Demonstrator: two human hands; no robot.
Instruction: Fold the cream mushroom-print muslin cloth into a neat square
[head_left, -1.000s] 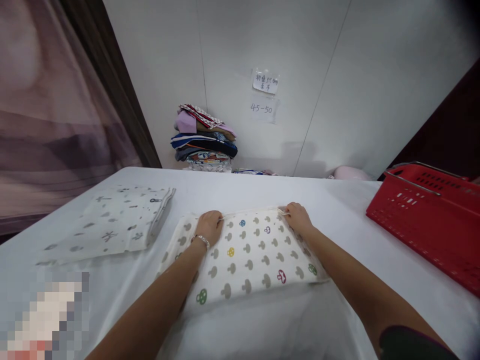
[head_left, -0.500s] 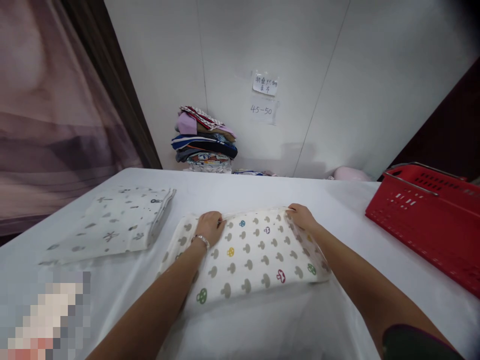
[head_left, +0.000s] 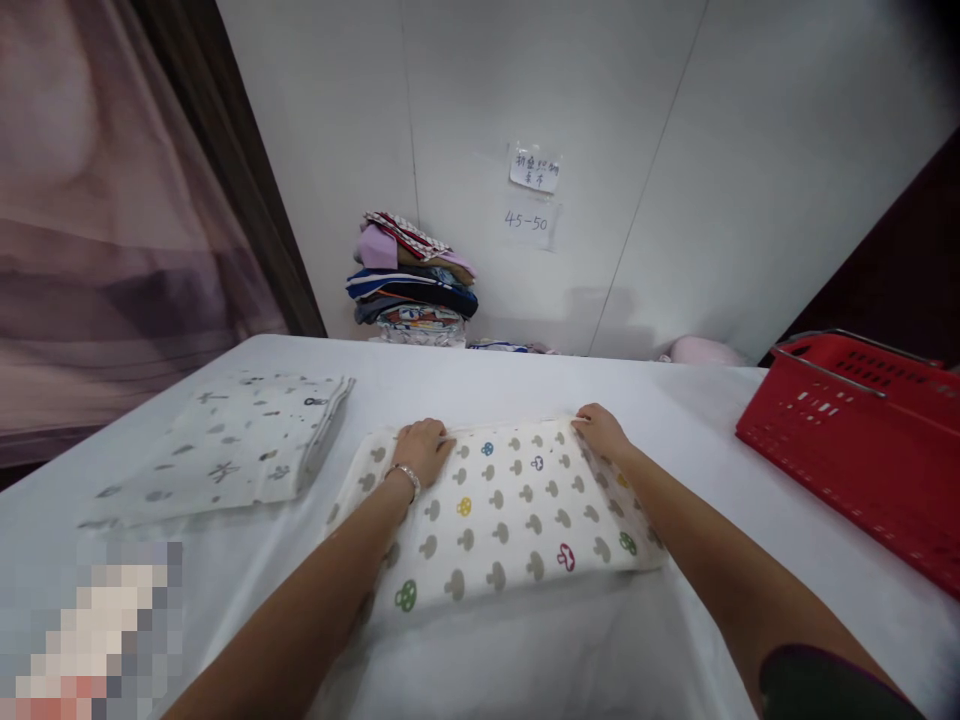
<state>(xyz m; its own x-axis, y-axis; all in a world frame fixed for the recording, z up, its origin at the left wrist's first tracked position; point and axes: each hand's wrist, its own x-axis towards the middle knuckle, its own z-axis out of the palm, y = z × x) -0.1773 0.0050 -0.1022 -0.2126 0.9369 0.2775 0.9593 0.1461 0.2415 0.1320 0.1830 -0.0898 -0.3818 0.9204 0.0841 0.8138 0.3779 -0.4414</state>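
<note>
A white cloth [head_left: 495, 520] printed with grey and a few coloured mushrooms lies folded in front of me on the table. At its far edge, left of the middle, my left hand [head_left: 424, 450] pinches the fabric, a bracelet on the wrist. My right hand [head_left: 602, 432] grips the far right corner between thumb and fingers. A side layer of the cloth spreads out beneath and to the left of my left forearm. To the left lies another folded white cloth [head_left: 232, 440] with small grey plant-like prints, apart from both hands.
The table [head_left: 570, 385] has a white cover. A red plastic basket [head_left: 862, 440] with metal handles stands at the right. Behind the table's far edge rises a pile of folded fabrics [head_left: 412, 275] against the wall, and a pink rounded thing [head_left: 705, 350] shows farther right.
Little differs. The view has shifted slightly, and my left hand's fingers now rest a bit flatter along the cloth's far edge. My right hand keeps hold of the corner.
</note>
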